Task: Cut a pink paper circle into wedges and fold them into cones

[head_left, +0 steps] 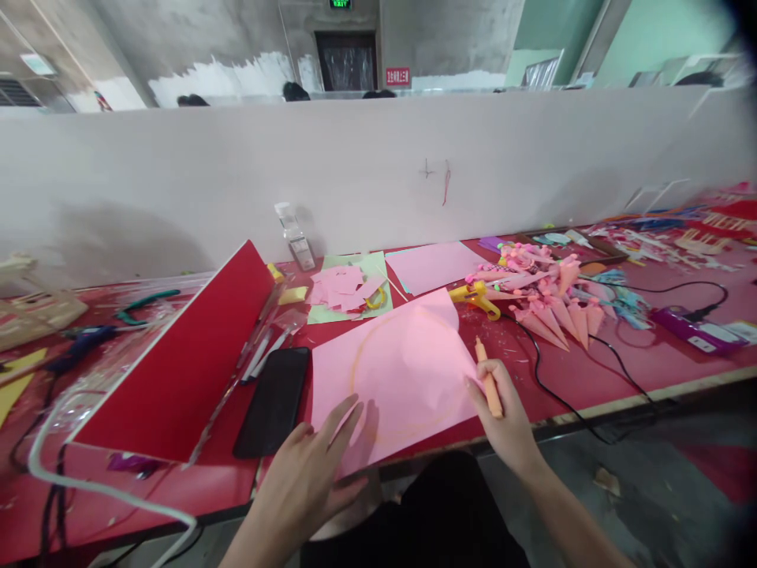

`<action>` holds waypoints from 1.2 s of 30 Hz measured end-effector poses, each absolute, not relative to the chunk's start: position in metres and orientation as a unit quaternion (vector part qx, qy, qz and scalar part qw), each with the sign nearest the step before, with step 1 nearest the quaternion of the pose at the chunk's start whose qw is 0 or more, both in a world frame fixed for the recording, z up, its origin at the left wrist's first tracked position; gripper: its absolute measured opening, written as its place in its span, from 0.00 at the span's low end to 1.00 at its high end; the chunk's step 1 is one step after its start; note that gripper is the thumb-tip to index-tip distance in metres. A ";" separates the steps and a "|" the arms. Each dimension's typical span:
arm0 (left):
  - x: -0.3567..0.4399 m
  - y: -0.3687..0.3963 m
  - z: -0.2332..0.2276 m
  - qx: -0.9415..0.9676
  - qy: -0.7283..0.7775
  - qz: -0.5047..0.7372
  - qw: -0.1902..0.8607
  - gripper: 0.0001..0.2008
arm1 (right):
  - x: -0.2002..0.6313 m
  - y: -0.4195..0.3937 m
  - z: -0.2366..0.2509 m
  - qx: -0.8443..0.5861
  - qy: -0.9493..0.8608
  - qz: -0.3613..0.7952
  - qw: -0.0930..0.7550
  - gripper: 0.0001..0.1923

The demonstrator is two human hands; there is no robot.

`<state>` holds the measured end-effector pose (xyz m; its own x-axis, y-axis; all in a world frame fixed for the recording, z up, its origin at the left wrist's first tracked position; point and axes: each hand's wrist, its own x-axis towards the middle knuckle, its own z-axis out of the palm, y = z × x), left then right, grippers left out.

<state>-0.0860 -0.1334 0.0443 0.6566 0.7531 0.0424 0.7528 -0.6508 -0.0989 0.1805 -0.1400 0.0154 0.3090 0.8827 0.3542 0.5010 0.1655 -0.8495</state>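
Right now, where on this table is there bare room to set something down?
Bare red tabletop shows at right, between the pink cones and the purple box, beside a black cable. A smaller patch lies at front left, between the phone, red board and white cable. Behind the pink sheet, paper scraps and a yellow glue gun crowd the tabletop.

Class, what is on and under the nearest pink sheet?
A faint orange curve marks the sheet; the left hand lies over its lower-left part. Red tabletop shows beside it; what lies underneath is hidden.
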 end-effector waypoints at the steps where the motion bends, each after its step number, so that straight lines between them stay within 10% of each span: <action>1: -0.086 -0.132 0.044 -0.911 -0.405 -0.012 0.076 0.26 | 0.180 -0.141 0.017 -0.617 -0.555 0.169 0.531 0.04; 10: -0.098 -0.103 0.043 -0.856 -0.461 -0.072 0.225 0.12 | 0.170 -0.134 0.012 -0.612 -0.569 0.190 0.515 0.05; 23: -0.114 -0.035 0.068 -0.810 -0.555 -0.172 0.081 0.08 | 0.186 -0.122 0.011 -0.572 -0.578 0.159 0.560 0.02; 36: -0.108 -0.015 0.059 -0.805 -0.489 -0.334 -0.019 0.13 | 0.173 -0.134 -0.014 -0.527 -0.827 0.107 0.164 0.25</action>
<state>-0.1075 -0.0153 0.0593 0.2982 0.8007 0.5196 0.7759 -0.5204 0.3566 0.1727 -0.1338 -0.0136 -0.3912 0.9065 0.1589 0.8361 0.4222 -0.3503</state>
